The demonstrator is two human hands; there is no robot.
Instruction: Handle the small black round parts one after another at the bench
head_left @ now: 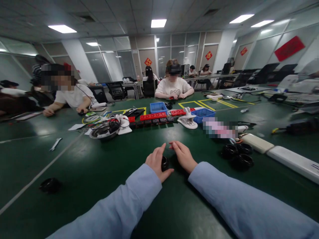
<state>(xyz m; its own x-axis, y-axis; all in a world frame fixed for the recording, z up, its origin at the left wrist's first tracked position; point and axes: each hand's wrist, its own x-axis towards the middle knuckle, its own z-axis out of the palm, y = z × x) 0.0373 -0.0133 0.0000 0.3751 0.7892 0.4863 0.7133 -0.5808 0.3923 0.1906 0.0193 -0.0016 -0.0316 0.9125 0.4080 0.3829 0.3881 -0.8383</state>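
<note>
My left hand [157,163] is at the middle of the green table [99,176], its fingers and thumb curved around a small round black part [164,163]. Just to the right, my right hand [182,154] rests on its side with bent fingers, its fingertips close to those of my left hand. I see nothing held in it, though its palm side is partly hidden. Several black ring-shaped parts [241,161] lie in a group right of my right hand. Another black part [50,185] sits alone at the left.
Beyond my hands stand a row of red and black blocks [153,116], a white clip stand [188,119], blue baskets [159,107] and a metal bowl [104,132] with cables. A long white case [294,162] lies right. People sit across the table.
</note>
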